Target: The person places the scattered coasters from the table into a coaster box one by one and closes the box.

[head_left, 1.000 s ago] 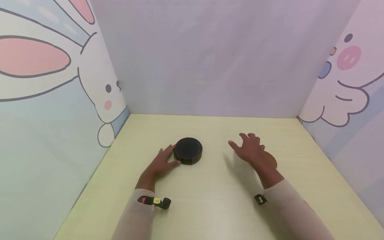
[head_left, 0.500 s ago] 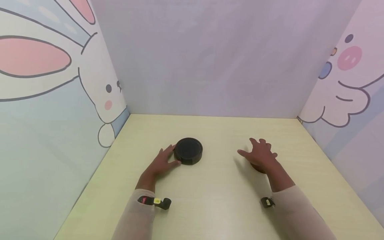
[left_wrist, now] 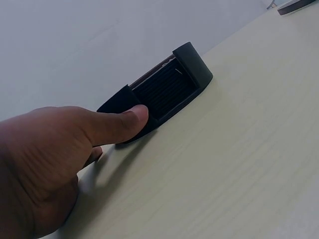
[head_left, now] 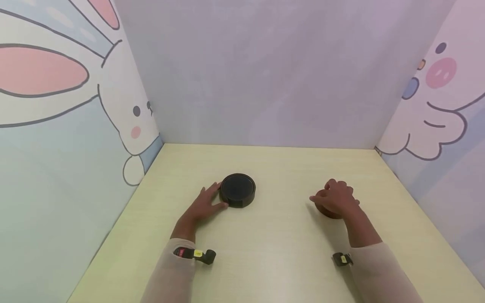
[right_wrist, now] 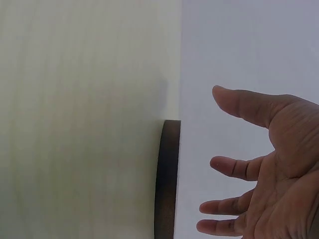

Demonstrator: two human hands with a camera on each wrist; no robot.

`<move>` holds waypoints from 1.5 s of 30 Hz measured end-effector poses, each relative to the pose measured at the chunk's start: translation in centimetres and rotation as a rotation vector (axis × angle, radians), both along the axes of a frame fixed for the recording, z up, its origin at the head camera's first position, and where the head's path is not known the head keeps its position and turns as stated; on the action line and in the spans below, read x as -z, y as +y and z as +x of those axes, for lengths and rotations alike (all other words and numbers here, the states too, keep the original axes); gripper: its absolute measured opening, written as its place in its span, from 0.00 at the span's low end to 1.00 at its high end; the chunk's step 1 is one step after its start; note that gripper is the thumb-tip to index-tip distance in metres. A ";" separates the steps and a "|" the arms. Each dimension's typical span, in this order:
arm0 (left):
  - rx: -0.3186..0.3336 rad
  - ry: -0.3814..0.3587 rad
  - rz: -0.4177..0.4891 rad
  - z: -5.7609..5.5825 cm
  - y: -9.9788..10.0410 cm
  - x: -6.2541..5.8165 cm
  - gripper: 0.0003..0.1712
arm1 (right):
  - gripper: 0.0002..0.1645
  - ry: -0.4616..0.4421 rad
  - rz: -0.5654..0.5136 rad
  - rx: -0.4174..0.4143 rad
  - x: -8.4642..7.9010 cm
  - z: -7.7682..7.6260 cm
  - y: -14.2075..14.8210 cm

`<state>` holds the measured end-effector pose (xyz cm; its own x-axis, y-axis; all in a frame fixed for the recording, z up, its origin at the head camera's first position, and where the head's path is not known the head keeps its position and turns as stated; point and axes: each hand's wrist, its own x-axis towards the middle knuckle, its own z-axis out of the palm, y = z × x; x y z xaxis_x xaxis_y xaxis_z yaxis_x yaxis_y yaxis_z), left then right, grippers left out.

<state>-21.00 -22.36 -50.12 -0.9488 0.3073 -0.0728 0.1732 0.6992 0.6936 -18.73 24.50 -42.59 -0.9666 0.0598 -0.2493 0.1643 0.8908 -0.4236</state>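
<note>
A black round coaster holder with a ribbed stack of coasters inside lies flat on the table, left of centre. My left hand grips its left side. In the left wrist view, the thumb presses beside the holder's cut-out slot, and the other fingers are mostly hidden behind it. To the right, my right hand hovers over a brown round disc and partly covers it. The right wrist view shows the hand with fingers spread, apart from the disc's thick dark edge.
The pale wooden table is bordered by a plain back wall and side walls with cartoon animals. Each sleeved wrist wears a black strap camera, such as the left one.
My right hand has moved right and lower, from left of the brown disc to directly over it. My left hand and the coaster holder have stayed in place.
</note>
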 end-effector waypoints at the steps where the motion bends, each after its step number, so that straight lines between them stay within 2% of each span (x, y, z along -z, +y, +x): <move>1: 0.001 0.002 -0.001 0.0 0.0 0.0 0.54 | 0.50 0.006 0.006 -0.012 0.1 0.0 0.2; 7: 0.004 -0.002 0.003 0.0 -0.1 0.0 0.54 | 0.48 0.052 0.025 -0.096 0.5 0.0 1.3; 15: 0.011 0.008 0.001 0.0 -0.1 -0.1 0.53 | 0.51 -0.005 0.012 -0.105 0.7 0.2 2.0; 23: 0.009 0.010 -0.002 0.0 -0.2 0.1 0.54 | 0.51 0.032 0.004 -0.183 1.5 0.1 2.5; 30: 0.011 0.008 0.000 0.1 -0.1 0.0 0.54 | 0.50 0.024 -0.042 -0.176 1.4 0.2 2.7; 33: 0.001 -0.004 0.003 0.1 0.0 -0.1 0.54 | 0.48 0.033 -0.029 -0.195 1.5 0.2 2.7; 40: 0.001 0.000 -0.001 0.0 0.1 -0.1 0.54 | 0.50 0.013 -0.014 -0.200 1.3 0.2 2.6; 45: -0.002 -0.001 -0.011 0.1 0.1 -0.1 0.54 | 0.45 0.029 -0.009 -0.220 1.5 0.3 2.7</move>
<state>-20.94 -22.29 -49.98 -0.9495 0.3042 -0.0775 0.1705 0.7071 0.6863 -18.43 27.18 -44.05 -0.9629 -0.1552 -0.2207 -0.0458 0.9002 -0.4330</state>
